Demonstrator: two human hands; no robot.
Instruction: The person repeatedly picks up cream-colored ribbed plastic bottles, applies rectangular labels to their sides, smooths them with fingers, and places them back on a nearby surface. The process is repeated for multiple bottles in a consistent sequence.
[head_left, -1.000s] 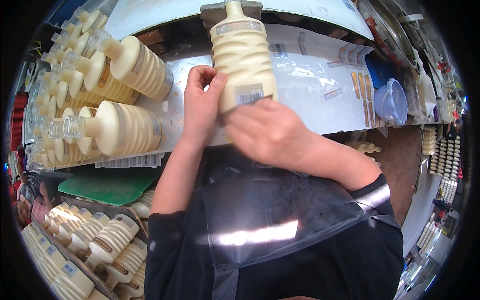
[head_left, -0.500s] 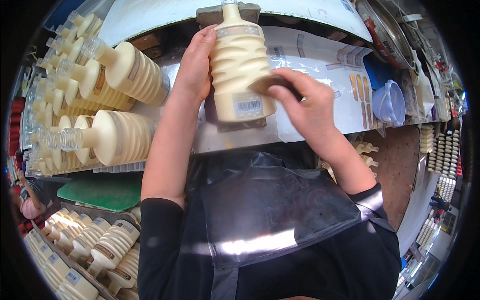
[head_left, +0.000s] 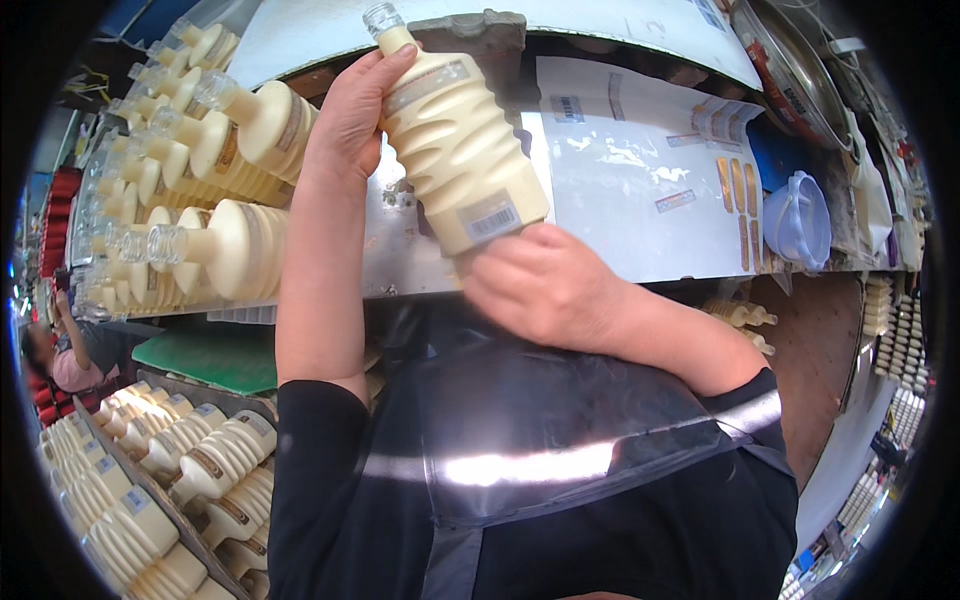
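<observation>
A cream-coloured bottle (head_left: 462, 150) with wavy ridged sides and a clear glass mouth leans over the worktable, its neck toward the upper left. My left hand (head_left: 352, 112) is closed round its shoulder and neck. Near the base is a barcode label (head_left: 492, 221), and a patterned band label (head_left: 428, 86) crosses the shoulder. Against the bottom corner of the bottle, my right hand (head_left: 545, 285) is closed with its fingers curled inward and slightly blurred. Whatever lies in that palm is hidden. A grey block (head_left: 480, 42) stands behind the bottle.
Several similar bottles (head_left: 240, 252) lie stacked at the left. More fill a crate (head_left: 180, 510) at the lower left, below a green board (head_left: 215, 360). On the right are a label sheet (head_left: 640, 240), gold strips (head_left: 738, 190) and a pale blue bucket (head_left: 797, 225). A person (head_left: 75, 360) is far left.
The bottle has come off the block toward the left and tilted. My right hand has moved down from its side to its base; the dark flat piece it held no longer shows.
</observation>
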